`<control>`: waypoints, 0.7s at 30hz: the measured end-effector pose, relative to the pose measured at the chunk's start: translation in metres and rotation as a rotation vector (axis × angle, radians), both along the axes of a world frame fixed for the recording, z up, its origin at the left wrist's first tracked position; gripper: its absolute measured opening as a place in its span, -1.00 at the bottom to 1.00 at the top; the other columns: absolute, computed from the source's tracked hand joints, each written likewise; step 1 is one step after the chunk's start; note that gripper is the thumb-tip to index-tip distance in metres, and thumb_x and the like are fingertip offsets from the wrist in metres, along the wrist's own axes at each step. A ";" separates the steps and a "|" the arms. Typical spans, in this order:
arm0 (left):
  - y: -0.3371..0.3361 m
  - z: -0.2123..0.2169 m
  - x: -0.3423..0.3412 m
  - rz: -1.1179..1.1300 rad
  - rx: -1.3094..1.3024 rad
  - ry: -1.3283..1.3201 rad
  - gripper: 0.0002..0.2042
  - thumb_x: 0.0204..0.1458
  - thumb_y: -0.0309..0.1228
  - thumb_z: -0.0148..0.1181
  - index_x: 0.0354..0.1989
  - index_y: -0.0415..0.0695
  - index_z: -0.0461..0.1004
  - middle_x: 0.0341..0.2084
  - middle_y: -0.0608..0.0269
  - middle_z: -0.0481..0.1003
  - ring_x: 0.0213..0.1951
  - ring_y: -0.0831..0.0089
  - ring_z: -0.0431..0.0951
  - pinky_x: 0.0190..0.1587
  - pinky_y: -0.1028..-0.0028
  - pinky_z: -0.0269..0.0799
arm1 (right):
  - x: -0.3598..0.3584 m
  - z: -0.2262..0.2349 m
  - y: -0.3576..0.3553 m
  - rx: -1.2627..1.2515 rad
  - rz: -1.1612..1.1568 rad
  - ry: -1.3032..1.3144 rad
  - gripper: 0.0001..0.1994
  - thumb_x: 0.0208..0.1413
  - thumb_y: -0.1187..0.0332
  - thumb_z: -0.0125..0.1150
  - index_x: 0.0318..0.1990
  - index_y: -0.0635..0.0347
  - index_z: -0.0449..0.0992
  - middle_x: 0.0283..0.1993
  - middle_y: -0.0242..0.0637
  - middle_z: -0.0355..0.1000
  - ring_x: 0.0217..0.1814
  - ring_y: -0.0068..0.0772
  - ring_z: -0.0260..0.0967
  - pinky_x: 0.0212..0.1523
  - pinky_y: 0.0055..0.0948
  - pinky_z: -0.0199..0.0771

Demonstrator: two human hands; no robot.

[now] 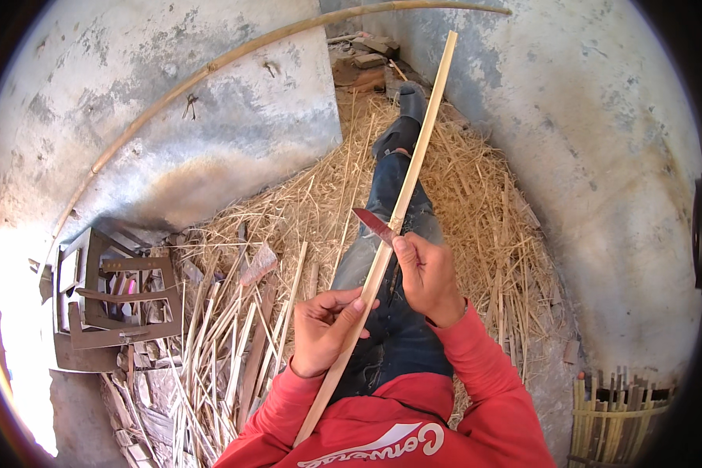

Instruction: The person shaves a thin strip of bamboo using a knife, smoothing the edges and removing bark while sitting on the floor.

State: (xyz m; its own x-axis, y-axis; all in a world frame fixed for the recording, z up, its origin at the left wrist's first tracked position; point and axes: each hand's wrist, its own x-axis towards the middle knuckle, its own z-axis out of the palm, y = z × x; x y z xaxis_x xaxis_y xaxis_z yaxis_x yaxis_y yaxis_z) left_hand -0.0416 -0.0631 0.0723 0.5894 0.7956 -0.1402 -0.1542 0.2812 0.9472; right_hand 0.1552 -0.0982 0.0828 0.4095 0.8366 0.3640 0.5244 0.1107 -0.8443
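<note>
A long, pale bamboo strip (419, 156) slants across my lap, from beside my waist up past my outstretched foot. My left hand (326, 327) grips its lower part between thumb and fingers. In my right hand (427, 273) is a knife, the handle hidden in my closed fingers. Its dark reddish blade (374, 224) lies across the strip, the tip pointing to the upper left. My right thumb presses near the strip's edge by the blade.
Shavings (491, 234) cover the floor around my legs. Split bamboo pieces (234, 351) lie at left, beside a dark wooden frame (125, 300). A curved bamboo pole (210, 69) leans along the wall (171, 148). A slatted basket (616, 413) stands at lower right; bricks (370, 58) lie in the far corner.
</note>
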 end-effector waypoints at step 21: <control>-0.003 -0.011 0.001 0.075 0.120 -0.002 -0.80 0.24 -0.46 0.24 -0.11 -0.38 0.56 -0.30 0.29 0.58 -0.26 0.65 0.52 -0.17 0.63 0.44 | -0.007 -0.004 0.006 0.170 -0.039 0.034 -0.59 0.40 0.22 0.03 -0.51 0.28 0.40 -0.72 -0.17 0.16 -0.73 -0.29 0.16 -0.64 -0.30 0.11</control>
